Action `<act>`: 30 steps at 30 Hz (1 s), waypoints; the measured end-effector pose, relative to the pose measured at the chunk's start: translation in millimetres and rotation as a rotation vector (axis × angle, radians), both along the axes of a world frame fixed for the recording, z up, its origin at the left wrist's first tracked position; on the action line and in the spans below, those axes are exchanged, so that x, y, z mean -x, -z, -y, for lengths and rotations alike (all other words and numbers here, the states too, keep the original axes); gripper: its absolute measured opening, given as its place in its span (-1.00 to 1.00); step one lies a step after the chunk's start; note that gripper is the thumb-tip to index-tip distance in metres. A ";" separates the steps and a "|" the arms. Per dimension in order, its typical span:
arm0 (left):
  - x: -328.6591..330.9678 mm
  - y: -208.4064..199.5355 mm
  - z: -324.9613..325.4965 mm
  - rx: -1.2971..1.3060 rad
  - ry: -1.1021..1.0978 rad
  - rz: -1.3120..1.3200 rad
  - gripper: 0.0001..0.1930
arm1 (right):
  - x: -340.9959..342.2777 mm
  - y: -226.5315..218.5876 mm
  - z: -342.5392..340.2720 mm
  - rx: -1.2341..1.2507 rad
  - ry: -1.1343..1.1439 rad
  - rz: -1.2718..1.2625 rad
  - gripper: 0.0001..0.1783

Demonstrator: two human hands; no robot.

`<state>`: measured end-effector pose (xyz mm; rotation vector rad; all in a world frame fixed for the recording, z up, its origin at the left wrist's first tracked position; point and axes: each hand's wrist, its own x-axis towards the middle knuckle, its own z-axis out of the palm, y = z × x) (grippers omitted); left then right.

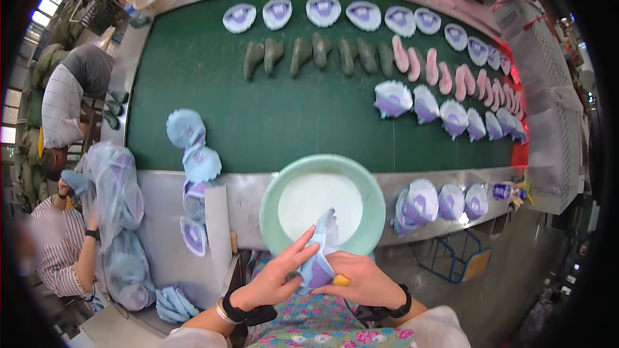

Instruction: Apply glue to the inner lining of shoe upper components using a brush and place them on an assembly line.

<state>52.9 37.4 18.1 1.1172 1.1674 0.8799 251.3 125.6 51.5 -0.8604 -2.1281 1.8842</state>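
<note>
Left hand (277, 275) and right hand (364, 280) grip a blue-and-purple fabric piece (318, 274) at the six o'clock rim of a pale green basin (269, 203), the piece's tip over the white inside, a yellow object (341, 280) by the right thumb. On the green surface (238, 129) beyond, blue pieces (186, 127) lie at ten o'clock from the basin, dark green foot-shaped forms (300, 57) at twelve, pink ones (431, 66) past one

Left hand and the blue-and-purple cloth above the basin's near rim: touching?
Touching. The head view shows the left hand with its fingers lying on the cloth, no gap.
</note>
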 end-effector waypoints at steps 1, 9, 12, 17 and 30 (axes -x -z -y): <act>-1.1 -2.1 13.9 -0.154 0.024 -0.174 -0.20 | 2.9 -4.6 8.4 0.038 0.002 0.017 -0.70; -5.0 -11.9 117.2 0.253 -0.047 0.102 -0.55 | 5.7 42.0 -2.7 -0.398 0.345 0.189 -0.88; 9.1 -8.7 150.7 0.477 0.302 0.216 -0.57 | -1.8 90.6 5.3 -0.162 0.561 0.313 -0.86; 10.0 4.6 144.0 0.548 0.266 0.304 -0.56 | 3.7 158.7 17.9 -0.284 0.602 0.331 -0.83; -4.7 63.0 67.9 0.626 -0.560 0.702 -0.39 | 14.4 32.1 3.3 -0.075 0.492 0.010 -0.77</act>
